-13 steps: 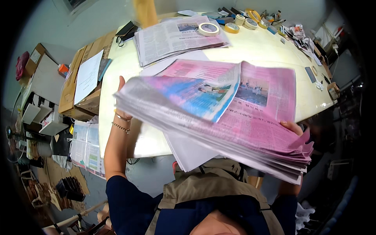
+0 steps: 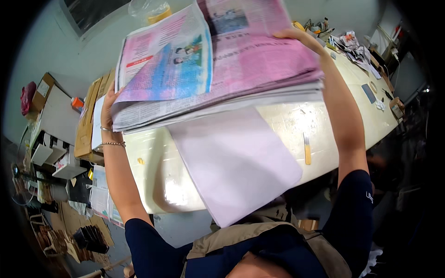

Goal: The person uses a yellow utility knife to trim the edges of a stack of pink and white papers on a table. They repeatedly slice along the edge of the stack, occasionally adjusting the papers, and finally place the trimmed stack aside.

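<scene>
Both my hands hold up a thick stack of newspapers (image 2: 259, 60), stained pink and blue, above the far part of the table. My left hand (image 2: 109, 104) grips the stack's left edge, with bracelets on the wrist. At the right edge my right hand (image 2: 299, 38) lies over the top sheets, its thumb side partly hidden. A large pale sheet of paper (image 2: 236, 162) lies on the table below, its near corner reaching over the front edge. Right of it is a knife with a yellow handle (image 2: 307, 154).
The cream tabletop (image 2: 183, 185) has a small yellow scrap (image 2: 141, 161) on its left. Cardboard boxes (image 2: 85, 125) stand left of the table. A grey block (image 2: 368, 92) and crumpled papers (image 2: 350, 48) sit on the right side. A clear plastic bag (image 2: 146, 9) is at the back.
My hands have carried the newspaper stack up and away from me, toward the far side. The pale sheet and the yellow-handled knife are now uncovered.
</scene>
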The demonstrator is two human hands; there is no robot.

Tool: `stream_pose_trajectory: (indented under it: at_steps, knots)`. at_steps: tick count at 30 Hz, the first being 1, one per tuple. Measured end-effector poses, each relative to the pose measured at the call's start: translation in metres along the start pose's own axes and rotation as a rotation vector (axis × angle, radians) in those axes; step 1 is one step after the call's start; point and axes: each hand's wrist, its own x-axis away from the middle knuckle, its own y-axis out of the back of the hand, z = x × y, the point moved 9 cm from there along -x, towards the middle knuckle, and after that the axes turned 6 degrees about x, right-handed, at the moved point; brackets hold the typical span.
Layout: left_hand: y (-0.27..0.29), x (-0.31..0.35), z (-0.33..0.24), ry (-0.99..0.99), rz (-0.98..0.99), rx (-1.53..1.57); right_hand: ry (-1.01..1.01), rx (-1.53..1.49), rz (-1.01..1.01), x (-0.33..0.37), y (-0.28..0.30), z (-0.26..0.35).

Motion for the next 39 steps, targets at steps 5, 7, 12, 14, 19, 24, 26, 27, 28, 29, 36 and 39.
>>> stream_pose_trajectory:
  at_steps: [5, 7, 12, 14, 19, 24, 26, 27, 28, 29, 36, 39]
  knots:
    - [0.087, -0.037, 0.021, 0.029, -0.319, -0.611, -0.123, 0.182, -0.224, -0.139, 0.043, -0.056]
    - [0.108, -0.024, 0.013, -0.098, -0.644, -1.169, -0.106, 0.399, -0.371, -0.172, 0.035, -0.091]
    - [-0.149, -0.029, 0.110, -0.480, 0.198, -1.222, -0.224, 0.315, -0.551, -0.186, 0.086, -0.141]
    - [-0.179, -0.039, 0.132, -0.480, 0.235, -1.185, -0.212, 0.256, -0.423, -0.196, 0.060, -0.125]
    - [-0.176, -0.103, 0.155, -0.321, 0.056, -1.257, -0.175, 0.483, -0.415, -0.218, 0.033, -0.077]
    - [-0.140, -0.113, 0.145, -0.433, -0.238, -0.874, -0.189, 0.159, -0.304, -0.215, 0.033, -0.092]
    - [-0.118, -0.121, 0.162, -0.246, -0.302, -0.880, -0.092, 0.059, -0.186, -0.205, 0.041, -0.100]
    - [-0.103, -0.124, 0.173, -0.150, -0.336, -0.881, -0.047, 0.008, -0.124, -0.201, 0.043, -0.108]
    - [-0.085, -0.127, 0.179, -0.207, -0.373, -0.714, 0.063, 0.539, -0.320, -0.194, 0.060, -0.103]
    - [-0.076, -0.125, 0.183, -0.199, -0.425, -0.611, 0.183, 1.062, -0.510, -0.189, 0.065, -0.101]
    - [-0.098, -0.106, 0.172, -0.450, -0.452, -0.625, 0.287, 1.046, -0.769, -0.156, 0.116, -0.158]
    - [-0.143, -0.099, 0.165, -0.722, -0.289, -1.023, 0.382, 0.720, -0.998, -0.116, 0.170, -0.142]
